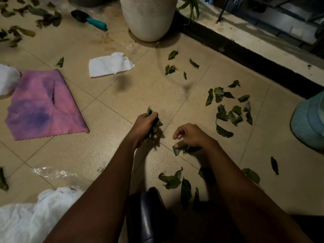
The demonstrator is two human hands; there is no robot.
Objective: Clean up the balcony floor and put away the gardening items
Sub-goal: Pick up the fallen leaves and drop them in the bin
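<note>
Green leaves lie scattered over the beige tiled floor. My left hand grips a bunch of leaves in its fist, just above the tiles. My right hand is curled low over the floor and its fingertips pinch a leaf lying there. A cluster of loose leaves lies to the right of my hands, and several more leaves lie near my forearms. A trowel with a black blade and teal handle rests at the top left.
A large white pot stands at the top centre. A pink-purple cloth and a white rag lie on the left. White fabric and clear plastic sit bottom left, a teal object at the right edge, a dark shoe below.
</note>
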